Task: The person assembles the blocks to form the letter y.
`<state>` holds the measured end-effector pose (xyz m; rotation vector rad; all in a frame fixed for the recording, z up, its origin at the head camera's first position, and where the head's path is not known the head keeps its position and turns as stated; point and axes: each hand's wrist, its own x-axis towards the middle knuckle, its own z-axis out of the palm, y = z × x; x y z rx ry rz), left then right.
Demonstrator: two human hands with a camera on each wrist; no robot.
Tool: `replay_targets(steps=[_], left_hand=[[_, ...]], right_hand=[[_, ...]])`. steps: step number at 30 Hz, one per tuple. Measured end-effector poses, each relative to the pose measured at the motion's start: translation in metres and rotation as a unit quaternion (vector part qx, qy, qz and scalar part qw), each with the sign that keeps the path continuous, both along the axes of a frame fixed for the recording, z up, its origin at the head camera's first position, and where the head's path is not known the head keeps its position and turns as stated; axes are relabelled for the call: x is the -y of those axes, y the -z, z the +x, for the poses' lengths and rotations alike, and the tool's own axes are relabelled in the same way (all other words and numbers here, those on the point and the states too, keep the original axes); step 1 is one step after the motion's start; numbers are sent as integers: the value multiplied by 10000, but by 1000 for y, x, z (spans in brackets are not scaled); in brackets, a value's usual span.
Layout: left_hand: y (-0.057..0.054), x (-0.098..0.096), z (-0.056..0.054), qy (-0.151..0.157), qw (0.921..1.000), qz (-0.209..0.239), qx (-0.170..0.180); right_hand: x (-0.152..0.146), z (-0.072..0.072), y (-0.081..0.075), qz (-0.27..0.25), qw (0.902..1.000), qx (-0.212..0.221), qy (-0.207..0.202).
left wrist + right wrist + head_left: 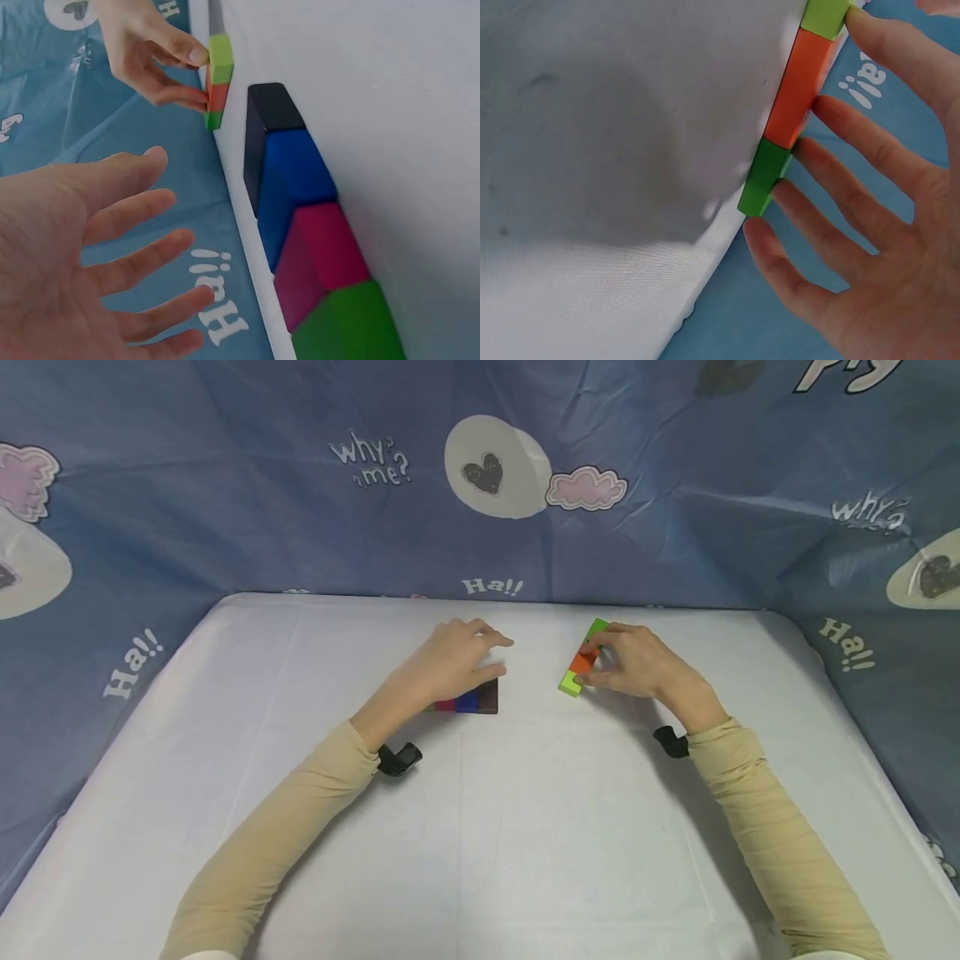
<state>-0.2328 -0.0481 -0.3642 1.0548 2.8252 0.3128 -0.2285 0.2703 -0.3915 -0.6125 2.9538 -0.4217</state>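
Observation:
In the head view my right hand [630, 662] is at a short slanted row of blocks on the right: a yellow-green block [570, 683], an orange block [801, 88] and a green block [765, 176]. Thumb and fingertips, fairly straight, touch along one side of this row, with the little finger at the green end. My left hand [450, 658] holds nothing, its fingers spread, above a second row. That row has a black block [276, 107], a blue block [300, 169], a magenta block [330, 244] and a green block [360, 326], side by side.
Both rows lie on a white-covered table [525, 827], toward its far side. A blue printed cloth [300, 527] rises behind the far edge and along both sides. A black wrist strap part [399, 759] sticks out under the left wrist.

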Motion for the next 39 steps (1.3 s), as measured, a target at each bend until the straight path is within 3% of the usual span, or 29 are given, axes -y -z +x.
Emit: replay_targets(steps=[16, 25, 39], left_hand=[[9, 22, 5, 147, 9979, -151, 606], [17, 20, 5, 240, 9968, -304, 700], [17, 20, 9, 177, 9960, -279, 825]], right_hand=[[1, -1, -1, 38, 9999, 103, 95], [1, 1, -2, 54, 9997, 179, 125], [0, 1, -1, -20, 9998, 139, 132]])
